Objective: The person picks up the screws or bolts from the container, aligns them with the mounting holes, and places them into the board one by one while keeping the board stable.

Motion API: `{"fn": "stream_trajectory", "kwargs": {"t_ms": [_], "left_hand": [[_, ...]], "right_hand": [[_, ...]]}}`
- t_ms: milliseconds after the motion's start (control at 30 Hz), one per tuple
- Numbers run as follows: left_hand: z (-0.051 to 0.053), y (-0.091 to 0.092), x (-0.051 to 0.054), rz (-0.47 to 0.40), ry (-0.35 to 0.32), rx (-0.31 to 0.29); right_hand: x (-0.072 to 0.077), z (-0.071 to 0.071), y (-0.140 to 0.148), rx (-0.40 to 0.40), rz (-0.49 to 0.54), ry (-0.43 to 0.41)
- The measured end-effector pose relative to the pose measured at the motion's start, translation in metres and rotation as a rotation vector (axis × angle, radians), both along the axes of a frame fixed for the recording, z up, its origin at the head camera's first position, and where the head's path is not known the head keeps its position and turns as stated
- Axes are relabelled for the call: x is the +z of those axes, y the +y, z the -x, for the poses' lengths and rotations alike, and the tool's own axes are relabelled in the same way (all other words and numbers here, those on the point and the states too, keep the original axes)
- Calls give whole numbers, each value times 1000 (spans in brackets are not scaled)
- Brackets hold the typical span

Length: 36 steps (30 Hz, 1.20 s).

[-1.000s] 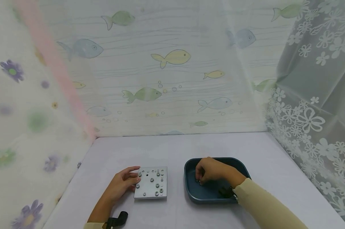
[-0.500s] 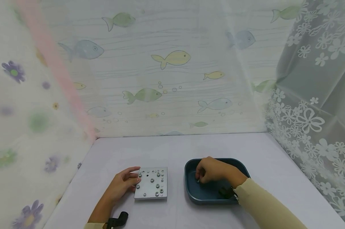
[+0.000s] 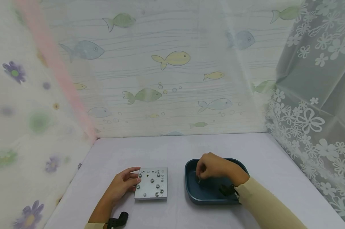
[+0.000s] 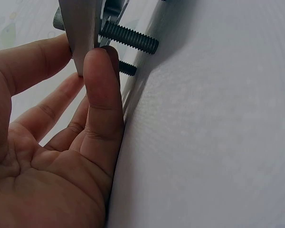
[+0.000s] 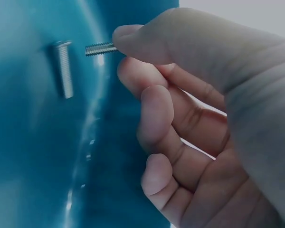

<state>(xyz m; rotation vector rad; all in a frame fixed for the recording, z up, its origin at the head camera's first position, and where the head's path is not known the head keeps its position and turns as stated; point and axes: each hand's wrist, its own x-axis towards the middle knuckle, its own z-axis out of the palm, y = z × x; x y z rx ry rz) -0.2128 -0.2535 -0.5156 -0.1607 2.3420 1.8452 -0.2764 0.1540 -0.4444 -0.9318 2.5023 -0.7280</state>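
Note:
My left hand (image 3: 121, 186) grips the left edge of a square metal plate (image 3: 145, 187) that carries several socket-head screws and a row of holes along its far side. In the left wrist view, threaded screw shanks (image 4: 133, 39) stick out from the plate's underside beside the fingers. Over the dark blue tray (image 3: 212, 201), my right hand (image 3: 213, 167) pinches a small screw (image 5: 100, 49) between thumb and index finger. The screw's threaded end shows; its other end is hidden by the fingertips. A second screw (image 5: 64, 70) lies in the tray close by.
Both things stand on a white-covered table (image 3: 144, 149), the plate left of the tray with a gap between. A fish-patterned curtain (image 3: 172, 92) hangs behind. Flowered sheets flank both sides. A black wrist camera (image 3: 119, 220) sits on the left wrist.
My right hand has risen slightly inside the tray, lifting the pinched screw. The left hand and the plate have stayed in place.

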Motion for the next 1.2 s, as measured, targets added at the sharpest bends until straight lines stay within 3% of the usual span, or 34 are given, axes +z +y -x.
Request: {"fn": "stream_trajectory", "kwargs": {"t_ms": [200, 433, 933, 1200], "left_hand": [[1, 0, -1, -8, -1, 1], [1, -1, -1, 3, 2, 1], [2, -1, -1, 2, -1, 0], [0, 0, 0, 10, 1, 1]], "right_hand": [[10, -1, -3, -2, 47, -3], [21, -3, -8, -4, 65, 61], [41, -9, -29, -96, 191, 109], [43, -15, -40, -145, 262, 106]]}}
